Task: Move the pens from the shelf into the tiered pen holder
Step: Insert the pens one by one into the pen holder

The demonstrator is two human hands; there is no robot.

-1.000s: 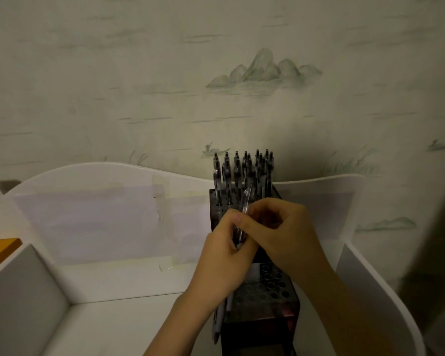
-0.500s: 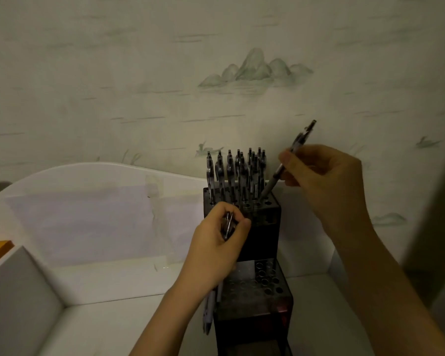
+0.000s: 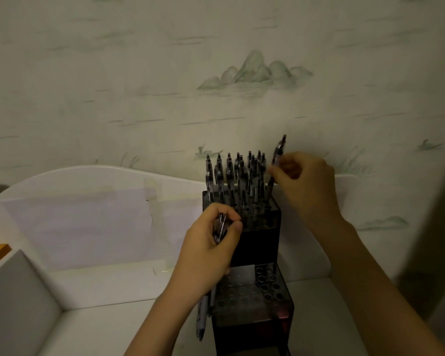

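My right hand (image 3: 303, 186) pinches one pen (image 3: 276, 163), nearly upright, its tip at the holder's (image 3: 257, 242) top tier, right rear corner. My left hand (image 3: 211, 250) grips a bunch of pens (image 3: 220, 228) against the holder's left side.

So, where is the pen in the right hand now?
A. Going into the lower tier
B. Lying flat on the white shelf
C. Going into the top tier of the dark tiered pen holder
C: the right hand steers the clear-barrelled pen, tip down, at the right edge of the dark tiered pen holder, in its top tier.
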